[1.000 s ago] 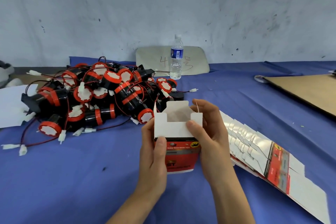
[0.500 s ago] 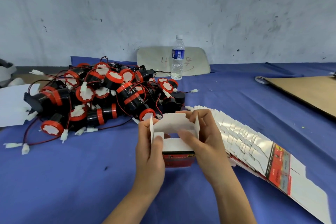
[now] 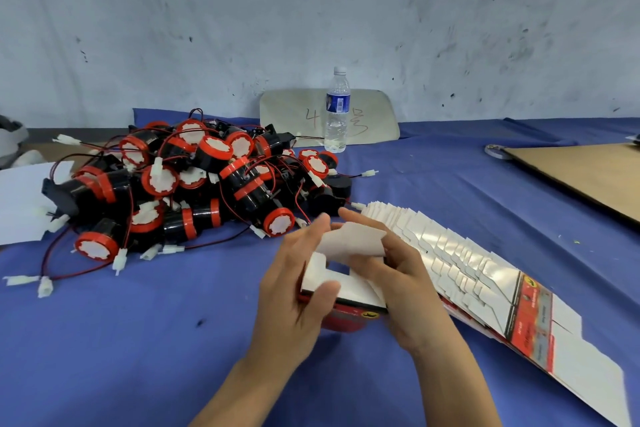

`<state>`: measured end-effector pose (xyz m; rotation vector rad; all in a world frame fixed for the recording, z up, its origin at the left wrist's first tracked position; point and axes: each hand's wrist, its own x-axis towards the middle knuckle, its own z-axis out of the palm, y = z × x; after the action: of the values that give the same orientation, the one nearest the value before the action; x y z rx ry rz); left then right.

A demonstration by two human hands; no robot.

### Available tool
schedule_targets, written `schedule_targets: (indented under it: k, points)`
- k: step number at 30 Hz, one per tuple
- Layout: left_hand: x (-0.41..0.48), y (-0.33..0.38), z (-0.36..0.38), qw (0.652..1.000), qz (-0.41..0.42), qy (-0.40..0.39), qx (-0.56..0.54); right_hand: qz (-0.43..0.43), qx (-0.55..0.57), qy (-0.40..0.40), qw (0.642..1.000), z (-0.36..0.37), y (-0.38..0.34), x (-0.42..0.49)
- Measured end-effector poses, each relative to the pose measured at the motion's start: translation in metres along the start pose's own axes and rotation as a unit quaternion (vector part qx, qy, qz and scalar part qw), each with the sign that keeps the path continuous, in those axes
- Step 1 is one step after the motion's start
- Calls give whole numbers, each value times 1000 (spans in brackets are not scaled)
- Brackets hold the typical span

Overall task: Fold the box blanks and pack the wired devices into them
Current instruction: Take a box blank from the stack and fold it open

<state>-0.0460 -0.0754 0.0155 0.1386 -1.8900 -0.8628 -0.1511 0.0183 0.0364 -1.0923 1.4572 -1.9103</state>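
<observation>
A small red and white box (image 3: 346,291) is held between both hands just above the blue table cloth. My left hand (image 3: 294,295) grips its left side, thumb lying across the white top panel. My right hand (image 3: 394,274) holds the right side, with its fingers on a white flap bent over the box's far end. A fanned row of flat box blanks (image 3: 467,274) lies to the right. A heap of black and red wired devices (image 3: 194,191) with white connectors sits at the left.
A water bottle (image 3: 337,111) stands at the back in front of a pale board (image 3: 301,114). A brown cardboard sheet (image 3: 581,170) lies at the far right, with a tape roll (image 3: 495,151) by its corner. White paper (image 3: 20,201) lies at the left edge.
The box has tipped forward and sunk toward the table. Its upright white flaps have been bent down over the opening by both hands.
</observation>
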Motion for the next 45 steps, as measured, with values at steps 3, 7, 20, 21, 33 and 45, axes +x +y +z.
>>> schedule_targets:
  k: [3, 7, 20, 21, 33, 45]
  points:
    - [0, -6, -1, 998, 56, -26, 34, 11, 55, 15, 998, -2, 1, 1]
    - [1, -9, 1, 999, 38, -28, 23, -6, 76, 30, 997, -1, 6, 2]
    - [-6, -4, 3, 996, -43, 31, -69, 5, -9, -73, 997, -12, -10, -1]
    - [-6, -4, 2, 997, -36, 42, -44, 23, -25, -93, 995, -12, -11, -1]
    - [-9, 2, 12, 999, -49, -13, 6, 82, -35, -31, 996, -23, -16, -3]
    - [-7, -8, 3, 991, -111, -73, 0, 110, 136, -37, 984, -19, -11, 1]
